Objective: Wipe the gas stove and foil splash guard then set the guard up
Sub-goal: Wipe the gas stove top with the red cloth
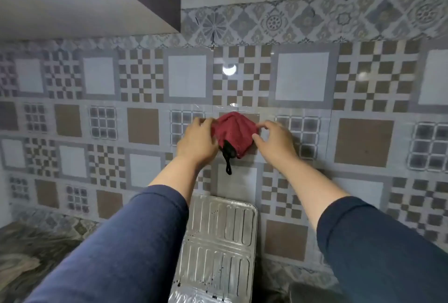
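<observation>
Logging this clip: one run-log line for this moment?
left hand: on red cloth | right hand: same | foil guard: below, spotted

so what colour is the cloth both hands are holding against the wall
Dark red cloth, with a black loop hanging below it; the head view shows it clearly.

Cabinet (92,6) overhangs upper left; foil guard (218,242) (upright) blocks wall below.
</observation>
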Action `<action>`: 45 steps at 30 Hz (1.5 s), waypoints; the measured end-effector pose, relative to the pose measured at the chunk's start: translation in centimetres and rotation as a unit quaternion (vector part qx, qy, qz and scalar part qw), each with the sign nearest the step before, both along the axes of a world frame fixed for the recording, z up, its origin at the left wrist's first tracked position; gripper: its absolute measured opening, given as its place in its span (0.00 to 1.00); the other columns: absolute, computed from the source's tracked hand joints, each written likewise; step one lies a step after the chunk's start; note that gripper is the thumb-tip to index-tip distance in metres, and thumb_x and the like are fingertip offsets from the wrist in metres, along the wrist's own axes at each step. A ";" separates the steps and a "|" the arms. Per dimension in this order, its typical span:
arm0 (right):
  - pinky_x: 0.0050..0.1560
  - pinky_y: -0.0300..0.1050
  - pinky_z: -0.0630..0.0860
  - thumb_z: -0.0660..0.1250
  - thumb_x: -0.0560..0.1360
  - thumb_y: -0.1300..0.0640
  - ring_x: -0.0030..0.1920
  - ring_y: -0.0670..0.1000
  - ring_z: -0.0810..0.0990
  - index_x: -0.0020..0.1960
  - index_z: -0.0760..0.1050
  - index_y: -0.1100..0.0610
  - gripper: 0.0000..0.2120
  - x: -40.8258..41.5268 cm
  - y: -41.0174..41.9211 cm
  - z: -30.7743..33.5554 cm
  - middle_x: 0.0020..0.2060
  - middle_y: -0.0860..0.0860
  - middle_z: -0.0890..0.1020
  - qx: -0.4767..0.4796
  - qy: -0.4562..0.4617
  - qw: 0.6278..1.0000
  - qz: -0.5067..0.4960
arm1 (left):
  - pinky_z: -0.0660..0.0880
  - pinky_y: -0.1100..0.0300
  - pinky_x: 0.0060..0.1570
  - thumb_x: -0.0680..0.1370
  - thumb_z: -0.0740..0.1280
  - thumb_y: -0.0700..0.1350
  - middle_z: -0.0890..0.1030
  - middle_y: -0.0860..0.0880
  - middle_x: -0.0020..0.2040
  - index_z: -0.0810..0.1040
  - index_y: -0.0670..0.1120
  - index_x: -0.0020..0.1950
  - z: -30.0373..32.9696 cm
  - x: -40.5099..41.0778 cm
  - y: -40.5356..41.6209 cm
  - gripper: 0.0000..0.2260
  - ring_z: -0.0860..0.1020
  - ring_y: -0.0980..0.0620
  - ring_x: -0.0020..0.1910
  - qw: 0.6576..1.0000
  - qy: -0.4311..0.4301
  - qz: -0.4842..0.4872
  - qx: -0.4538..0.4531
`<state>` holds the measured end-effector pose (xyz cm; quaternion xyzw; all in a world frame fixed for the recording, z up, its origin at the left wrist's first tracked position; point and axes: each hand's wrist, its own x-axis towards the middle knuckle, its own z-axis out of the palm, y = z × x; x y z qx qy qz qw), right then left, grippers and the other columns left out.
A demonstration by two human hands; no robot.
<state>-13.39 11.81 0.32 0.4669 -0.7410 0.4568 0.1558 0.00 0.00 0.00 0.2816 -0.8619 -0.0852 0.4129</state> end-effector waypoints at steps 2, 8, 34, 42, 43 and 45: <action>0.55 0.33 0.62 0.65 0.76 0.61 0.60 0.54 0.73 0.59 0.77 0.58 0.12 -0.3 -1.7 0.3 0.59 0.55 0.76 -0.064 0.014 0.998 -0.002 | 0.75 0.42 0.57 0.80 0.59 0.48 0.72 0.44 0.66 0.72 0.49 0.67 0.2 -0.8 -1.4 0.16 0.72 0.43 0.63 0.999 0.036 0.003 -0.011; 0.52 0.40 0.65 0.68 0.73 0.62 0.55 0.52 0.71 0.52 0.79 0.51 0.09 -1.4 -6.9 -1.2 0.54 0.49 0.78 -0.091 0.093 0.990 -0.054 | 0.77 0.45 0.50 0.81 0.59 0.45 0.75 0.47 0.62 0.74 0.52 0.65 -0.9 -4.0 -4.3 0.13 0.73 0.44 0.60 0.998 0.029 0.002 -0.049; 0.56 0.33 0.71 0.62 0.71 0.71 0.49 0.44 0.79 0.47 0.83 0.54 0.16 9.9 23.0 -7.3 0.42 0.46 0.82 -0.005 -0.061 0.994 -0.095 | 0.81 0.53 0.47 0.68 0.64 0.37 0.82 0.46 0.48 0.82 0.54 0.46 -7.8 7.7 20.8 0.15 0.82 0.45 0.48 0.946 0.007 -0.275 0.174; 0.51 0.31 0.71 0.64 0.69 0.70 0.49 0.44 0.80 0.46 0.82 0.48 0.18 15.5 34.5 -15.0 0.42 0.46 0.81 0.061 -0.153 0.975 -0.148 | 0.77 0.58 0.41 0.66 0.66 0.39 0.80 0.48 0.39 0.84 0.50 0.44 -14.8 11.9 29.9 0.12 0.76 0.54 0.36 0.894 -0.061 -0.351 0.271; 0.51 0.32 0.71 0.64 0.69 0.69 0.49 0.44 0.79 0.46 0.81 0.47 0.18 16.0 35.4 -15.2 0.42 0.46 0.81 0.072 -0.165 0.972 -0.149 | 0.76 0.61 0.39 0.68 0.66 0.36 0.79 0.50 0.37 0.84 0.49 0.45 -15.2 12.3 30.6 0.12 0.76 0.55 0.34 0.887 -0.063 -0.358 0.284; 0.48 0.33 0.70 0.65 0.71 0.68 0.46 0.43 0.78 0.48 0.81 0.48 0.17 16.5 37.0 -15.3 0.42 0.46 0.81 0.099 -0.185 0.966 -0.150 | 0.75 0.66 0.35 0.72 0.65 0.33 0.77 0.50 0.35 0.83 0.48 0.45 -15.5 12.9 31.8 0.12 0.75 0.58 0.31 0.874 -0.072 -0.367 0.310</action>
